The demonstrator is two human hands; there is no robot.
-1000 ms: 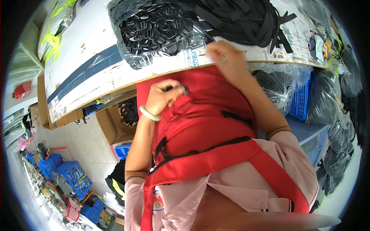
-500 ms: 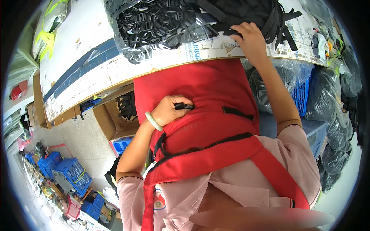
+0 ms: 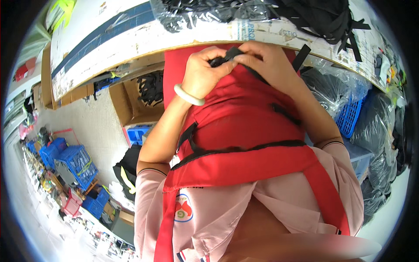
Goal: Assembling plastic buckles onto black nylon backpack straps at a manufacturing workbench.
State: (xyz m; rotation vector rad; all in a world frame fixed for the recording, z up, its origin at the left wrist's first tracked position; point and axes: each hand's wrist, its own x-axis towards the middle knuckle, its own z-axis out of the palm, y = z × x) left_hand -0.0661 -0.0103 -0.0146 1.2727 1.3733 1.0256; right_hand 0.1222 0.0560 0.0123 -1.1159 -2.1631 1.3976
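Observation:
Above the lap of my red apron (image 3: 244, 113), both hands meet close to the table's front edge. My left hand (image 3: 198, 76), with a pale bangle on its wrist, is closed on a small black plastic buckle (image 3: 216, 62). Pinched in my right hand (image 3: 273, 67) is a black webbing strap (image 3: 234, 53), its near end standing up at the buckle. I cannot tell whether the strap passes through the buckle, as fingers cover part of it. Another length of black strap (image 3: 302, 56) sticks out beyond my right wrist.
On the white table (image 3: 131, 56) lie a clear bag of black buckles (image 3: 196, 15) and a heap of black straps (image 3: 321, 17). Below it at left stands a cardboard box (image 3: 120, 98) with black pieces inside. A blue crate (image 3: 351, 115) and plastic bags (image 3: 377, 122) crowd the right.
My right hand has left the strap heap and come down to my left hand, bringing a strap. The left hand has risen toward the table edge with the buckle. The view has shifted.

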